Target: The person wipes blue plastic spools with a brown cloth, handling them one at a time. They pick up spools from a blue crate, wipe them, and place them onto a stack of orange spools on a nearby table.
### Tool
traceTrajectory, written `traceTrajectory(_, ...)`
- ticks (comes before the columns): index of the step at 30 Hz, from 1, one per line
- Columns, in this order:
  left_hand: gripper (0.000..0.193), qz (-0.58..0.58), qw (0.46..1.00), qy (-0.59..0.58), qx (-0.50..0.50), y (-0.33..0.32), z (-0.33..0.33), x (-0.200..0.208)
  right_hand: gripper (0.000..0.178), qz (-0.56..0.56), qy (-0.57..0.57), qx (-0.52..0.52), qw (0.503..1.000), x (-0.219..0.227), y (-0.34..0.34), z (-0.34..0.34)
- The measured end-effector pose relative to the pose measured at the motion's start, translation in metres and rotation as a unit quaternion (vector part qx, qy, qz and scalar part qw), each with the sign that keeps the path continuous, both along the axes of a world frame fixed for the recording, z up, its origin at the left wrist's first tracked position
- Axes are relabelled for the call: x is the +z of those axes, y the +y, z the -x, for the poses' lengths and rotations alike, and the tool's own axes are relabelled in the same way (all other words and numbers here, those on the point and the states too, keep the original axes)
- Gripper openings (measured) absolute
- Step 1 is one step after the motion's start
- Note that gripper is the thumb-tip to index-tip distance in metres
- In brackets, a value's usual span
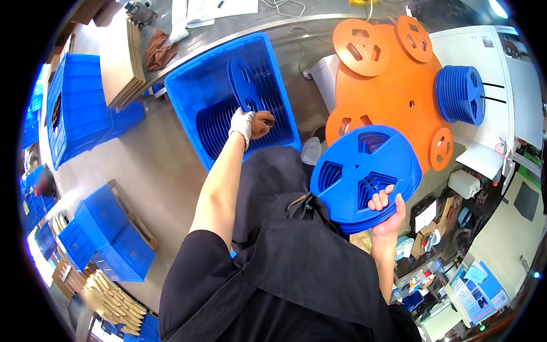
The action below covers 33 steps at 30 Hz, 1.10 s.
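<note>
Gripping a blue reel stack (353,165) by one edge, right hand (388,214) could let it fan apart if pressure slackens; left hand (242,124), hold unclear, at tilted reel (242,80) inside blue bin (183,114).

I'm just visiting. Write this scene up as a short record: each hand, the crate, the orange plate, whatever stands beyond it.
Left hand: white-gloved, at an upright blue reel flange; grip unclear
Right hand: bare, gripping a stack of blue flanges
Blue crate: holds more flanges in a row
Orange plate: large, bearing smaller orange discs
Beyond plate: another blue flange stack, two black rods protruding
</note>
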<state>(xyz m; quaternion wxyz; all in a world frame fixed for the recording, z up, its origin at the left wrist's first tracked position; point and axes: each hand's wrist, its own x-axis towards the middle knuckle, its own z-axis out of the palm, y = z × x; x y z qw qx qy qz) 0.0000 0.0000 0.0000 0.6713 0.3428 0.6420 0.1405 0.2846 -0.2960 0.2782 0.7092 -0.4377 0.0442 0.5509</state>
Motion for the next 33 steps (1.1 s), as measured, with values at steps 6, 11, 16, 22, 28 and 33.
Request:
traceTrajectory(6,0.066,-0.072,0.997,0.004,-0.022,-0.037,0.021,0.019,0.027,-0.091,0.012,0.008,0.996,0.003,0.006,0.0)
traceTrajectory(11,0.05,-0.149,0.97,0.045,-0.188,-0.073,0.034,0.084,0.027,-0.198,0.055,-0.005,0.979,0.007,0.001,-0.002)
traceTrajectory(16,0.05,-0.611,0.697,0.058,-0.371,-0.071,-0.015,0.151,0.029,-0.315,0.066,0.034,0.946,0.003,0.03,-0.014)
traceTrajectory(22,0.035,-0.602,0.541,0.052,-0.585,-0.075,-0.039,0.179,0.029,-0.328,0.09,0.061,0.938,0.008,0.046,-0.007)
traceTrajectory(28,0.038,-0.594,0.601,-0.014,-0.534,-0.08,-0.016,0.179,0.032,-0.292,0.061,0.09,0.95,0.019,0.062,-0.006)
traceTrajectory(33,0.024,-0.272,0.861,-0.28,-0.326,-0.089,0.023,0.164,0.048,-0.042,-0.139,0.052,0.988,0.017,0.073,-0.002)
